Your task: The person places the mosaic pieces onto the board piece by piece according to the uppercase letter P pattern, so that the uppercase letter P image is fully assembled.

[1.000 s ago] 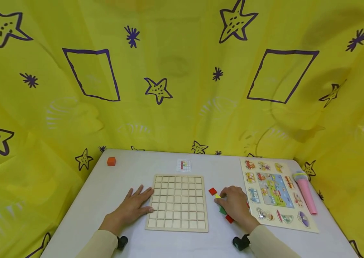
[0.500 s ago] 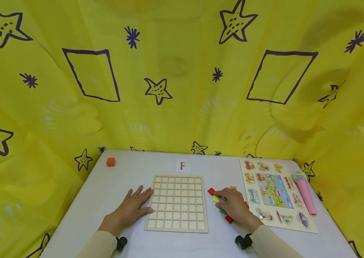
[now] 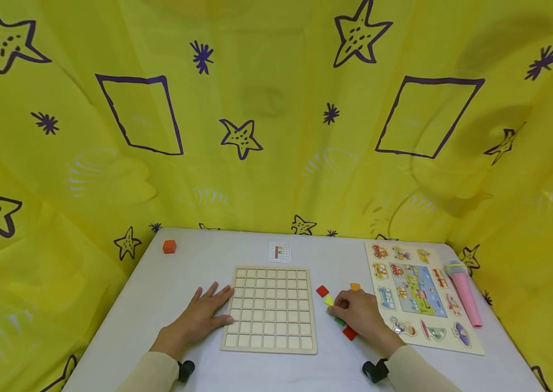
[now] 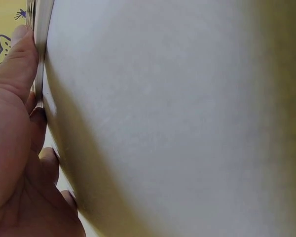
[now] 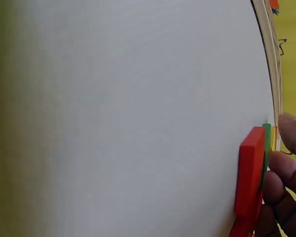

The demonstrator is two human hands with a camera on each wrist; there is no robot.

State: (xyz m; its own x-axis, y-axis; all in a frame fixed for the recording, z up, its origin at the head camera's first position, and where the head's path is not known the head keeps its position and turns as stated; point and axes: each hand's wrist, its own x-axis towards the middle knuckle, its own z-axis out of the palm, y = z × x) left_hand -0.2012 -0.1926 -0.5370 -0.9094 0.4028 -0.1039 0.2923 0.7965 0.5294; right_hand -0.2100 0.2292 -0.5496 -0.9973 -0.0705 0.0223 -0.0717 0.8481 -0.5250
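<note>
My left hand (image 3: pixel 199 314) lies spread on the table, its fingertips and thumb touching the left edge of a wooden grid board (image 3: pixel 269 349). In the left wrist view, the thumb (image 4: pixel 17 64) runs along the board's side. To the right of the board, the thumb and forefinger of my right hand (image 3: pixel 358 314) pinch a yellow square tile (image 3: pixel 329 300); their contact is partly hidden. Near it are a red tile (image 3: pixel 323 291), a green tile (image 3: pixel 339 322), another red tile (image 3: pixel 349 332) and an orange tile (image 3: pixel 355 286). The right wrist view shows a red tile (image 5: pixel 249 173) upright beside the fingers.
A small card with a coloured grid (image 3: pixel 279 252) lies behind the board. An orange cube (image 3: pixel 170 246) sits at the back left. On the right are a picture puzzle board (image 3: pixel 458 342) and a pink toy microphone (image 3: pixel 466 296). Yellow patterned cloth (image 3: pixel 276 179) surrounds the white table.
My right hand has shifted slightly right and toward me, uncovering the orange tile. The yellow tile has turned a little. My left hand keeps its place on the board's edge.
</note>
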